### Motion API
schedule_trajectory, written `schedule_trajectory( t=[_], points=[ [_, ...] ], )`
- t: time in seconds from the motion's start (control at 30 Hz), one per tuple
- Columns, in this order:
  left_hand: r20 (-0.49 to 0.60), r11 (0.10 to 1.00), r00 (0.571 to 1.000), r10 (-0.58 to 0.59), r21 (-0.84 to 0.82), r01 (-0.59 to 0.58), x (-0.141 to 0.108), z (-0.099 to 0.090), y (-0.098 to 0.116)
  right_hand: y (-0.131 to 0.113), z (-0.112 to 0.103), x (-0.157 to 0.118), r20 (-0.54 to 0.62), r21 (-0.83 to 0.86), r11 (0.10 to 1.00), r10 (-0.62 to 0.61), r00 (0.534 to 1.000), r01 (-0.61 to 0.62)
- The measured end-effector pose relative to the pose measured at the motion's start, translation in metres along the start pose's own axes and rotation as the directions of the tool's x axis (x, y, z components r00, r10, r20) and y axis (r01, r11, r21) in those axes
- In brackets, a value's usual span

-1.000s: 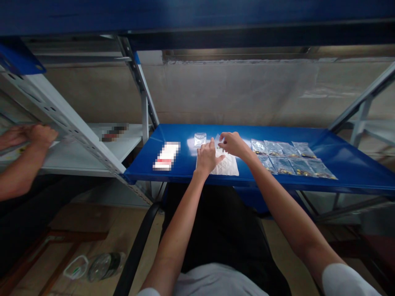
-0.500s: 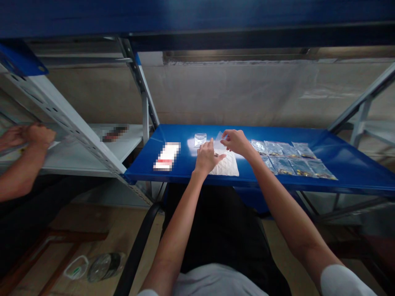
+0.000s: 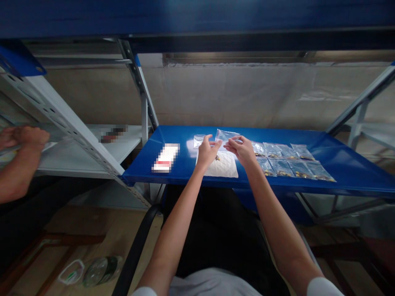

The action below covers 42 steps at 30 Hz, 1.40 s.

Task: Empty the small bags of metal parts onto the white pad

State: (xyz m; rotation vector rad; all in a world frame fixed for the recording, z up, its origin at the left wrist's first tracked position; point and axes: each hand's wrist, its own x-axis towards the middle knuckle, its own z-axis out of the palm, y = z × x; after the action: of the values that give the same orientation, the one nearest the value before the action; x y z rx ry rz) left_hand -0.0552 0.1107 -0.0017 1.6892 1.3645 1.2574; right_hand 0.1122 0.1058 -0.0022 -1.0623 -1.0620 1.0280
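Observation:
A clear plastic bag [image 3: 226, 134] is stretched upright between my two hands. My left hand [image 3: 207, 153] has its thumb and fingers closed at the bag's left side. On the other side, my right hand [image 3: 243, 151] pinches the bag near its lower right. Below them lies a white cloth-like pad [image 3: 222, 167] on the blue table. A few small dark and yellow pieces [image 3: 217, 158] rest on the pad, partly behind my left hand. Another flat clear bag [image 3: 198, 141] lies just beyond my left hand, partly covered by it.
Several filled clear bags [image 3: 281, 166] lie in two rows to the right on the blue table [image 3: 348, 164]. At left is a blurred-out white and red item [image 3: 166, 158]. Metal shelf posts [image 3: 66, 111] flank the table. Another person's hands [image 3: 29, 136] are over the neighbouring shelf.
My left hand has lifted from the pad to the clear bag, uncovering the small pieces. The right hand has shifted slightly right and lower, and the bag now stands spread between both hands.

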Motion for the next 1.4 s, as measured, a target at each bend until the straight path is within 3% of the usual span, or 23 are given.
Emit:
schedule_trajectory(
  t=[0.1, 0.27, 0.4, 0.47, 0.6, 0.7, 1.03, 1.13, 1.23, 1.3, 1.4],
  points=[
    [0.028, 0.997, 0.999, -0.045, -0.057, 0.046, 0.023, 0.009, -0.003, -0.003, 0.006, 0.002, 0.094, -0.044, 0.998, 0.043, 0.995, -0.039],
    [0.091, 0.983, 0.994, 0.056, 0.171, -0.071, 0.068, 0.0, -0.011, -0.011, -0.003, 0.028, 0.129, -0.187, 0.977, 0.128, 0.983, -0.103],
    [0.064, 0.963, 0.994, 0.087, 0.249, -0.101, 0.095, -0.003, -0.015, 0.002, 0.008, 0.05, 0.074, -0.392, 0.915, 0.134, 0.988, -0.094],
    [0.035, 0.949, 0.994, 0.106, 0.293, -0.111, 0.101, -0.004, -0.019, 0.013, 0.018, 0.057, 0.056, -0.537, 0.842, 0.088, 0.995, -0.044],
    [0.025, 0.909, 0.991, 0.134, 0.394, -0.133, 0.099, -0.011, -0.031, 0.028, 0.031, 0.062, 0.174, -0.833, 0.523, -0.059, 0.983, 0.179],
    [0.081, 0.874, 0.986, 0.149, 0.455, -0.169, 0.088, -0.019, -0.042, 0.029, 0.034, 0.061, 0.242, -0.906, 0.342, -0.067, 0.968, 0.251],
    [0.212, 0.765, 0.966, 0.147, 0.595, -0.247, 0.057, -0.02, -0.053, 0.026, 0.048, 0.045, 0.293, -0.944, 0.17, 0.037, 0.955, 0.283],
    [0.225, 0.741, 0.962, 0.152, 0.618, -0.262, 0.054, -0.018, -0.051, 0.028, 0.05, 0.04, 0.26, -0.954, 0.159, 0.011, 0.966, 0.255],
    [0.232, 0.732, 0.959, 0.161, 0.624, -0.273, 0.052, -0.018, -0.046, 0.023, 0.048, 0.034, 0.234, -0.949, 0.206, -0.04, 0.971, 0.237],
    [0.224, 0.734, 0.959, 0.175, 0.619, -0.279, 0.051, -0.02, -0.04, 0.015, 0.041, 0.027, 0.207, -0.928, 0.289, -0.129, 0.97, 0.237],
    [0.188, 0.75, 0.959, 0.214, 0.597, -0.284, 0.042, -0.026, -0.024, -0.004, 0.018, 0.003, 0.078, -0.854, 0.484, -0.244, 0.967, 0.191]
  ],
)
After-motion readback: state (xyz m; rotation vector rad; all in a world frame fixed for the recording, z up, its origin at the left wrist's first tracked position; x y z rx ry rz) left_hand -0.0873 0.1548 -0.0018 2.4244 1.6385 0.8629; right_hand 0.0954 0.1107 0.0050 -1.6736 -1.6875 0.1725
